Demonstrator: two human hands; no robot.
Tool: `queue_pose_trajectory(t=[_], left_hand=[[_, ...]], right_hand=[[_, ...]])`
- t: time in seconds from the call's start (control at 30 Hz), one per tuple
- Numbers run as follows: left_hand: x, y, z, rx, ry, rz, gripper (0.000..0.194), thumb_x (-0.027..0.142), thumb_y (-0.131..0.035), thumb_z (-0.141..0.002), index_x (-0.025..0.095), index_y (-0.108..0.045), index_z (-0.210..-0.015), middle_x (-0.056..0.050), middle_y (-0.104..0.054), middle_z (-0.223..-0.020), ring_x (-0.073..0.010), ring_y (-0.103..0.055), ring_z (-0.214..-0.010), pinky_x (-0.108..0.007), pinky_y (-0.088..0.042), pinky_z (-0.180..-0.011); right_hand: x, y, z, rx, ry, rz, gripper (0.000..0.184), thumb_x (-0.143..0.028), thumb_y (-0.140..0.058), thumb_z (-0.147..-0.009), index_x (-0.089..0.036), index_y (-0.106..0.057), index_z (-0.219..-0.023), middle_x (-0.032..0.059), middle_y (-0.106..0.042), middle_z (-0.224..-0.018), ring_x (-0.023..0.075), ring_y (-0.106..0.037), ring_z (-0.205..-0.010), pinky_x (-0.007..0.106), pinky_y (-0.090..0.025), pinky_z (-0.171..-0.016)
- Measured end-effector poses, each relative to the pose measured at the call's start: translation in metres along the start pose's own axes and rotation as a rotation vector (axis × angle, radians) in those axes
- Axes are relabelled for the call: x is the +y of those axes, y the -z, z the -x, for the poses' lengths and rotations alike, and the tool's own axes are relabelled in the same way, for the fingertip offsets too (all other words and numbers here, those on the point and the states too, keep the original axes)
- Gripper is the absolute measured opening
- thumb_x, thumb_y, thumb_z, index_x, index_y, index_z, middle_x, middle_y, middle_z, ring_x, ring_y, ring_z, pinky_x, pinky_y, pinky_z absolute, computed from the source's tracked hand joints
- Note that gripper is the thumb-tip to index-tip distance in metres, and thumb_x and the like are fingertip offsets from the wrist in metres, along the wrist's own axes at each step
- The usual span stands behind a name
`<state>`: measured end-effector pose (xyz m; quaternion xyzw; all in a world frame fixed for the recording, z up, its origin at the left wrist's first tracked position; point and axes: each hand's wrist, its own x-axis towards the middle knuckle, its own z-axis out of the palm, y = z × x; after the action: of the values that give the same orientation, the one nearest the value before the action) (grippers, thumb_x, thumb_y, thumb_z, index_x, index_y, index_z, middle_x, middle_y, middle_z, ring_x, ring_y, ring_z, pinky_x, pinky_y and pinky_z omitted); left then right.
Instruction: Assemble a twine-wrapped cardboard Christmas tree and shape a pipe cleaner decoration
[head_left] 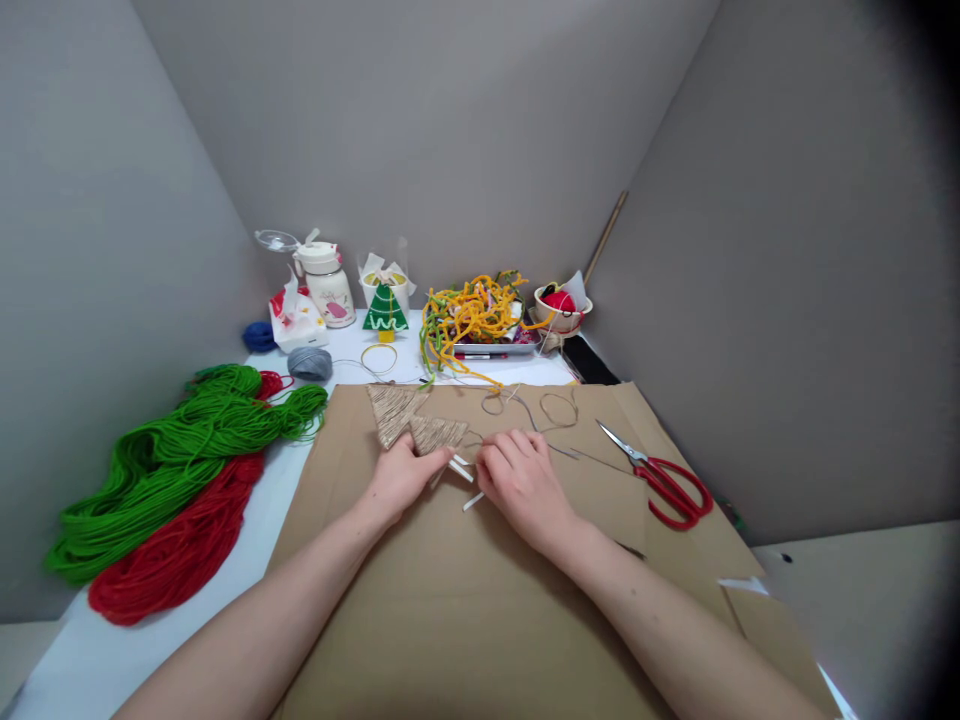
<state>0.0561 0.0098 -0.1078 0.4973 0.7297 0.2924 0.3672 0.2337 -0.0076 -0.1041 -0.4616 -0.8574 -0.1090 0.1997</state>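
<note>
My left hand [401, 478] is closed on the lower edge of a tree-shaped piece wrapped in tan twine [420, 425], thumb on top. Short white strips [460, 467] stick out from the piece beside that thumb. Just to the right, my right hand [521, 480] has its fingers drawn together in a pinch on a thin grey-brown yarn [472, 434]; the fingertips are partly hidden. Another white strip end [472, 502] shows below these fingers. Loose loops of yarn [559, 408] lie behind my right hand. Red-handled scissors [660, 480] rest partly open on the right.
A cardboard sheet [450, 620] covers the table under my hands. Green yarn [172, 450] and red yarn [180, 550] lie at left. Behind stand a grey yarn ball [310, 363], a white bottle [330, 290], a green felt tree [385, 310], a tray of orange yarn [480, 315] and a bowl [564, 312].
</note>
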Motion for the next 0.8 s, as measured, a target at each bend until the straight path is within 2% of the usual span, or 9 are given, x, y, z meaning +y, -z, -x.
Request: queue_pose_trajectory(t=[0.2,0.4,0.57,0.8], left_hand=[[-0.003,-0.001,-0.002,-0.032,0.001,0.034,0.040,0.054,-0.065,-0.058,0.017,-0.059,-0.074,-0.003,-0.063,-0.070,-0.0199,-0.058,-0.068,-0.026,-0.039,-0.055],[-0.001,0.000,-0.001,-0.013,0.001,0.017,0.038,0.051,-0.066,-0.059,0.017,-0.059,-0.073,-0.004,-0.063,-0.070,-0.0197,-0.058,-0.067,-0.026,-0.039,-0.055],[0.003,0.001,0.002,-0.025,0.004,0.021,0.037,0.051,-0.066,-0.059,0.017,-0.059,-0.074,-0.005,-0.065,-0.073,-0.0212,-0.059,-0.071,-0.027,-0.041,-0.058],[-0.002,0.000,-0.001,-0.051,0.024,0.112,0.041,0.051,-0.067,-0.058,0.016,-0.062,-0.079,-0.006,-0.068,-0.079,-0.0210,-0.061,-0.072,-0.027,-0.043,-0.058]], right_hand=[[0.008,0.006,-0.001,0.073,-0.089,-0.027,0.014,-0.016,-0.044,-0.088,-0.016,-0.055,-0.080,0.0059,-0.061,-0.087,0.0168,-0.047,-0.082,0.034,-0.027,-0.078],[0.007,0.011,-0.001,0.017,0.026,-0.117,0.010,-0.025,-0.050,-0.085,-0.018,-0.057,-0.085,0.0044,-0.061,-0.090,0.0175,-0.047,-0.087,0.035,-0.025,-0.079],[0.006,0.009,-0.001,-0.001,0.058,-0.088,0.014,-0.020,-0.047,-0.088,-0.019,-0.059,-0.082,0.0034,-0.061,-0.085,0.0159,-0.046,-0.084,0.034,-0.024,-0.077],[0.009,0.011,-0.001,0.112,-0.105,-0.024,0.013,-0.017,-0.047,-0.087,-0.018,-0.057,-0.079,0.0040,-0.062,-0.087,0.0167,-0.048,-0.085,0.035,-0.024,-0.079]])
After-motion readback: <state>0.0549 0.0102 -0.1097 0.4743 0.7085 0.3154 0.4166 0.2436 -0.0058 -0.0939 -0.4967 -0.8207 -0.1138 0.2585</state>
